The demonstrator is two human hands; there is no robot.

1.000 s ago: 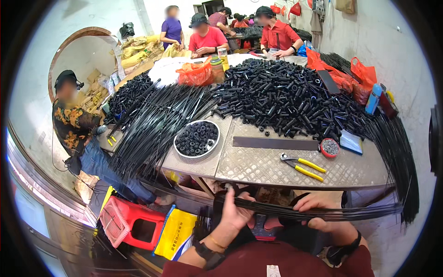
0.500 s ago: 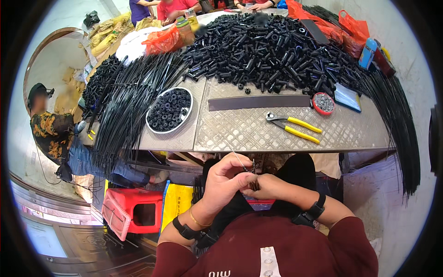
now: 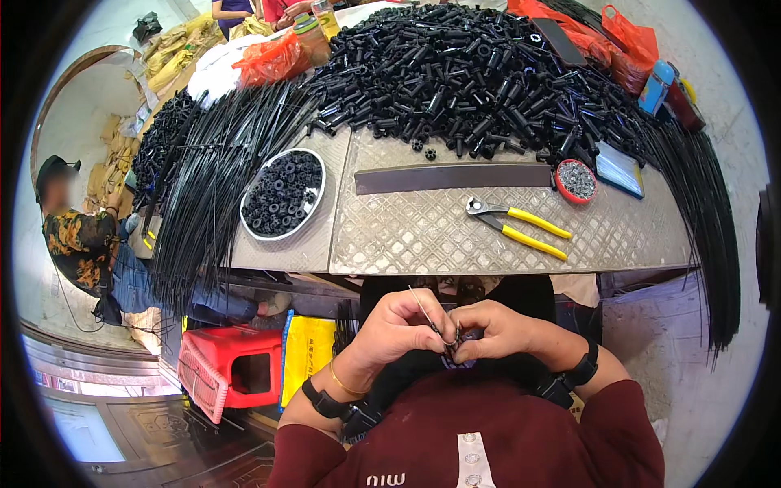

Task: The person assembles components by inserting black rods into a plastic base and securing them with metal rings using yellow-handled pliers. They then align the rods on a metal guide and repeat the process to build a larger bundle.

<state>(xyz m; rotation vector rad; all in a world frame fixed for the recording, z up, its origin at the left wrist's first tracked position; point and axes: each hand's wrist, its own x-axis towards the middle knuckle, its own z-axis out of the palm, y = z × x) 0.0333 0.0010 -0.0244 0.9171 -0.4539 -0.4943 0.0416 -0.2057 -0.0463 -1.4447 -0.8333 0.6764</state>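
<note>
In front of my chest, below the table's front edge, both hands work close together. My left hand (image 3: 400, 325) is closed in a pinch, and a thin, pale wire-like strand (image 3: 421, 305) sticks up past its fingers. My right hand (image 3: 496, 332) pinches at the same spot from the other side. Between the fingertips sits a cluster of small dark pieces (image 3: 449, 348); the fingers cover much of it, so its kind is hard to tell. On the table beyond lie end-cutting pliers (image 3: 525, 230) with yellow handles, touched by neither hand.
A big heap of black tubular parts (image 3: 439, 81) covers the table's back. Left are long black strips (image 3: 220, 179) and a white bowl (image 3: 317, 203) of black rings. A red dish (image 3: 576, 198) of small grey pieces stands right. Red stools (image 3: 236, 370) and a person (image 3: 81, 236) are at left.
My right hand has turned from fingers curled under to a pinch facing the left hand, showing more of the dark pieces. Both hands sit slightly lower. The view has shifted a little.
</note>
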